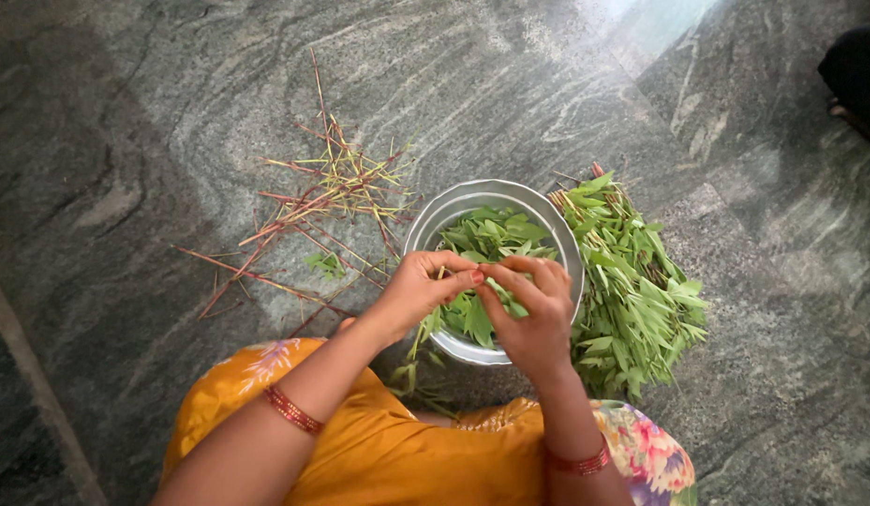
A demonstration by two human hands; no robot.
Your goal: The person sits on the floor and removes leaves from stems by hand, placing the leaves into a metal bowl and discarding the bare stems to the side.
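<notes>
My left hand and my right hand meet over the near side of a round steel bowl on the floor. Between them they pinch a leafy green sprig whose leaves hang down under the fingers. The bowl holds plucked green leaves. To the right of the bowl lies a bundle of leafy stalks. To its left is a scatter of bare reddish and yellow stems.
The floor is grey-green polished stone. My knees, in orange and floral cloth, sit just below the bowl. A dark object shows at the top right edge.
</notes>
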